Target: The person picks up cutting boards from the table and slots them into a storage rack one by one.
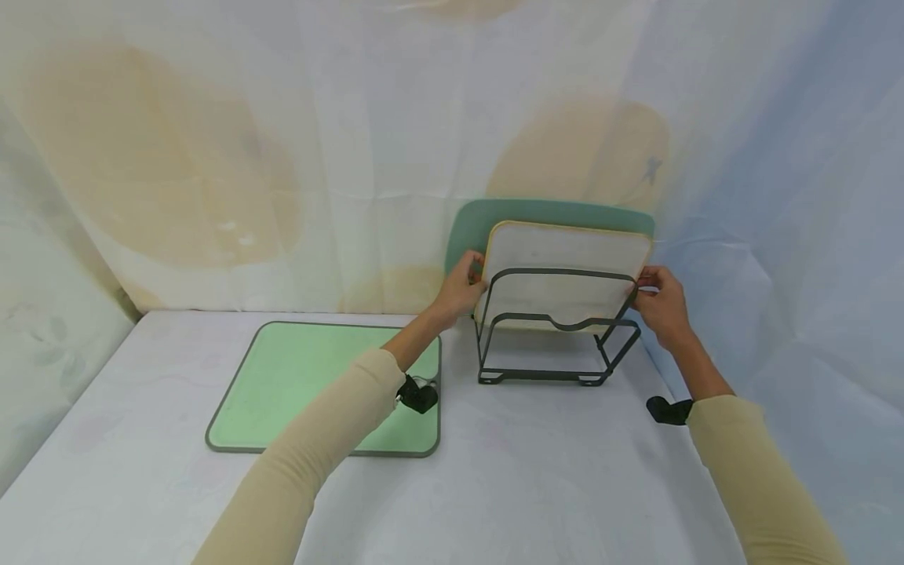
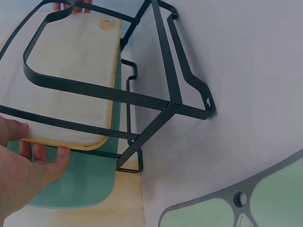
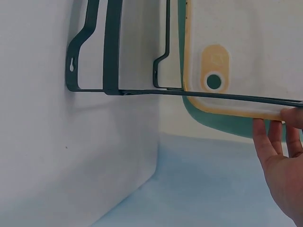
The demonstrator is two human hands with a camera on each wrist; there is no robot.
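Hands grip a white cutting board with tan rim (image 1: 561,263) at centre right of the head view, left hand (image 1: 462,284) and right hand (image 1: 660,302) each curled round 1 side edge, steadying it upright in the black wire rack (image 1: 551,345). Behind it leans a dark green board (image 1: 537,213); a light green mat with grey border (image 1: 297,384) lies flat at lower left. No writing is readable.

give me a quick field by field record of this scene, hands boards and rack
left hand: grips the left edge of the white cutting board
right hand: grips the right edge of the same board
white cutting board: yellow rim, stands on edge in the rack
dark green cutting board: stands upright behind the white one
rack: dark wire, on the table
light green cutting board: lies flat on the table, left of the rack
table: covered with a white cloth
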